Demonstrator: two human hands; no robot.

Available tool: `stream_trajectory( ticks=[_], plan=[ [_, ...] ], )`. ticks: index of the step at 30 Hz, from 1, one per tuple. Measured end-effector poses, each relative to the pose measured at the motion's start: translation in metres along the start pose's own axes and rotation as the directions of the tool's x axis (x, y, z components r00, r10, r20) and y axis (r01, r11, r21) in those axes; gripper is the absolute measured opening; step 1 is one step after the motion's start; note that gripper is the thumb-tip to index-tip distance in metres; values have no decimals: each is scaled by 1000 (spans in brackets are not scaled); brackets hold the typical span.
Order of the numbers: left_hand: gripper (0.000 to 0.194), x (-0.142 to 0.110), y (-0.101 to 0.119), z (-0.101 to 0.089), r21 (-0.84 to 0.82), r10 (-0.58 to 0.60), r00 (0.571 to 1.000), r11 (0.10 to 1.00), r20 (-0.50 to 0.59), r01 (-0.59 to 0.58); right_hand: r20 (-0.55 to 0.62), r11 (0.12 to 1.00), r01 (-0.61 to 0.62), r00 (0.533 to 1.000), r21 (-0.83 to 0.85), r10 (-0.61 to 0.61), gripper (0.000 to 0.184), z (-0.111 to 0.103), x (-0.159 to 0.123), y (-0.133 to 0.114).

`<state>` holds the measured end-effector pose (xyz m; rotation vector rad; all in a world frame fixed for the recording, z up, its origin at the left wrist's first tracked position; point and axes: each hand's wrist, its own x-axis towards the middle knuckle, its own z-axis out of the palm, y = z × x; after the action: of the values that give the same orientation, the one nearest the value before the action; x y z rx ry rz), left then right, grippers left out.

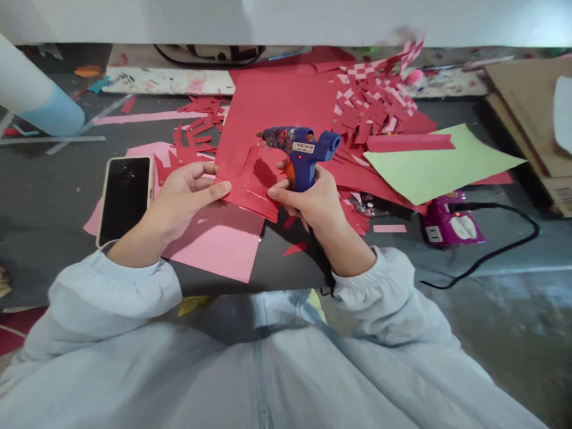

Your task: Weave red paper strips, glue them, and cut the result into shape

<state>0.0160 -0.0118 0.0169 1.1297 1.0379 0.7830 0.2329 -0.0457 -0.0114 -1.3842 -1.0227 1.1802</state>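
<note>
My right hand (313, 199) is wrapped round the handle of a blue hot glue gun (306, 158). Its nozzle points left over a red paper piece (243, 193) with folded edges. Between thumb and fingers, my left hand (190, 193) pinches the left edge of that piece. The right thumb lies close to the piece's right side. Beneath the piece is a large red sheet (286, 95), and a pink sheet (218, 247) lies nearer me. The left fingertips are partly hidden behind the red paper.
A phone (125, 199) lies left of my left hand. Red cut scraps (196, 131) and checkered paper strips (370, 95) lie beyond. To the right are a green sheet (442, 161), a purple power socket (451, 223) with a black cord, and cardboard (527, 101). A bottle (49, 101) stands far left.
</note>
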Motion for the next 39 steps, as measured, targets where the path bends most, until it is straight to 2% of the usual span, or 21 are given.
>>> stream_trajectory(
  ticks=[3, 6, 17, 23, 39],
  plan=[
    [39, 0, -4, 2, -37, -23, 998, 999, 59, 25, -13, 1000, 24, 1000, 11, -24, 49, 3, -1, 0],
    [38, 0, -7, 4, 3, -51, 995, 999, 91, 51, -4, 999, 37, 999, 17, -37, 49, 6, -3, -2],
    [38, -2, -7, 10, 45, -126, 992, 991, 21, 125, 1, 999, 27, 1000, -34, -27, 52, 6, -4, 1],
    [34, -2, -10, 7, 158, -73, 997, 985, -14, 74, 24, 998, 24, 999, -52, -23, 52, 6, -4, 2],
    [32, -3, -7, 7, 274, -33, 998, 961, -44, 44, -13, 997, 6, 1000, -72, -7, 51, 8, -6, -2]
  ],
)
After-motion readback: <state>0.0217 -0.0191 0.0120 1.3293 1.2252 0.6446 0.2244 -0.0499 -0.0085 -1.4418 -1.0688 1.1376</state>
